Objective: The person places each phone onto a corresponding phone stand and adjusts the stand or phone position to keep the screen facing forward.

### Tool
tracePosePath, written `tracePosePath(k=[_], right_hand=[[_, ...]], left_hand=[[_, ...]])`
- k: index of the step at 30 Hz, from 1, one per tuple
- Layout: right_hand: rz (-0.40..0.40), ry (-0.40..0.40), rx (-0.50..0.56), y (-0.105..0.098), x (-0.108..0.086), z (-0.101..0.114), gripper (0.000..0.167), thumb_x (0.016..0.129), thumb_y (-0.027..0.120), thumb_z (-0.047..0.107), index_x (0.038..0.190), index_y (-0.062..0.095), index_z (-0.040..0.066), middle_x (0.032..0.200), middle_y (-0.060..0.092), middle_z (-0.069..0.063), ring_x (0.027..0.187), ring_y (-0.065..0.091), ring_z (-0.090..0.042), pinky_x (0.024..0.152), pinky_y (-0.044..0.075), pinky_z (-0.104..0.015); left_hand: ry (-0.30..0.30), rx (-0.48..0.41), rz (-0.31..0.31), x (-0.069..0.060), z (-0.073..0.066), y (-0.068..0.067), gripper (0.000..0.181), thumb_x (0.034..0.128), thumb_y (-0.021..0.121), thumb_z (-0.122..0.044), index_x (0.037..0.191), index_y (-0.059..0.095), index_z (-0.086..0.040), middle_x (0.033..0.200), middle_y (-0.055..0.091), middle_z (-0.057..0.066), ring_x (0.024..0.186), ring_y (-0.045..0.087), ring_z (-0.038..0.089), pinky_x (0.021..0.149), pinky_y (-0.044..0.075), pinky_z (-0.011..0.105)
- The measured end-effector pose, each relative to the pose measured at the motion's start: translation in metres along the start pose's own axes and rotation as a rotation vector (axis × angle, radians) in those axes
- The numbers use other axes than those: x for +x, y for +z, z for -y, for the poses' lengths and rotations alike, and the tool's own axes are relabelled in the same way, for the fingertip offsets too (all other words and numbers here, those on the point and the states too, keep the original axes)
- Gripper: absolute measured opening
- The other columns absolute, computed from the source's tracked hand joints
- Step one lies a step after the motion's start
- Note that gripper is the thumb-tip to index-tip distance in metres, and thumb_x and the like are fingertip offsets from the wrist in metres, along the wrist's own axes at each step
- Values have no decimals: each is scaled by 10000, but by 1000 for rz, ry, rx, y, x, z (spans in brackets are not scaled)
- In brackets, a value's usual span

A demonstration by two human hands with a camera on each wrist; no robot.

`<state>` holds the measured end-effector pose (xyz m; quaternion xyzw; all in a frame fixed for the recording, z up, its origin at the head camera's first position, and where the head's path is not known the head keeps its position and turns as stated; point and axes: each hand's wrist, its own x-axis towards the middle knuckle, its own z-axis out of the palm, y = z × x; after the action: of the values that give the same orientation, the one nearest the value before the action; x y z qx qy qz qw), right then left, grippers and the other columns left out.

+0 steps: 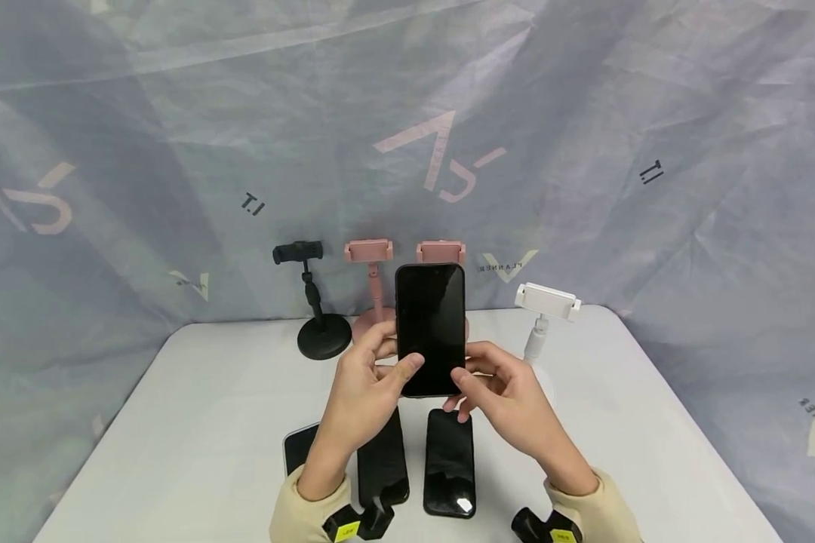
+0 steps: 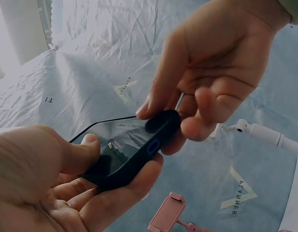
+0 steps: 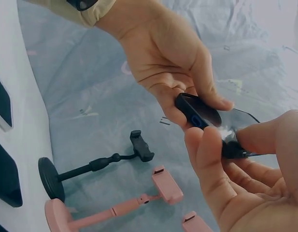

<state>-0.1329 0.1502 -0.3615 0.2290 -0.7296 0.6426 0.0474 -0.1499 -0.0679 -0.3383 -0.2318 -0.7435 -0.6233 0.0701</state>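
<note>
Held upright in front of me is a black smartphone [image 1: 431, 324], its dark screen facing me. My left hand [image 1: 363, 388] grips its lower left side, thumb on the screen and fingers behind. At the lower right, my right hand [image 1: 509, 392] pinches the other edge, with its thumb by the bottom corner. In the left wrist view the phone's bottom edge [image 2: 153, 146] shows a charging port between the two hands. Below the hands, three more phones lie on the white table: one at the right [image 1: 450, 467], one in the middle [image 1: 383, 464], and one partly covered at the left [image 1: 300, 446].
Along the table's back stand a black phone stand [image 1: 322, 337], a pink phone stand [image 1: 375, 290], a second pink stand [image 1: 440, 252] mostly hidden by the held phone, and a white stand [image 1: 546, 302] at the right. A grey printed cloth [image 1: 312, 136] hangs behind the table [image 1: 197, 422].
</note>
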Motion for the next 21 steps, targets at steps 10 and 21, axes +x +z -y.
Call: tracePosePath(k=[10,21], right_hand=[[-51,-2,-176,-4,-2,2,192,1016,665,132,1207,680,138,1019,747,-32,857,712,-150,722,597,-312],[-91,-30,-251,-3,-8,10,197,1008,683,149,1205,692,154,995,745,9,827,699,-123,681,573,-289]], left_hand=[[7,-10,58,-1,6,2,433,969,729,-162,1383,603,-132,1198,745,124,906,777,165,744,597,264],[-51,-52,146,4,13,-3,489,969,731,-161,1423,561,-102,1203,731,151,972,760,196,830,594,264]])
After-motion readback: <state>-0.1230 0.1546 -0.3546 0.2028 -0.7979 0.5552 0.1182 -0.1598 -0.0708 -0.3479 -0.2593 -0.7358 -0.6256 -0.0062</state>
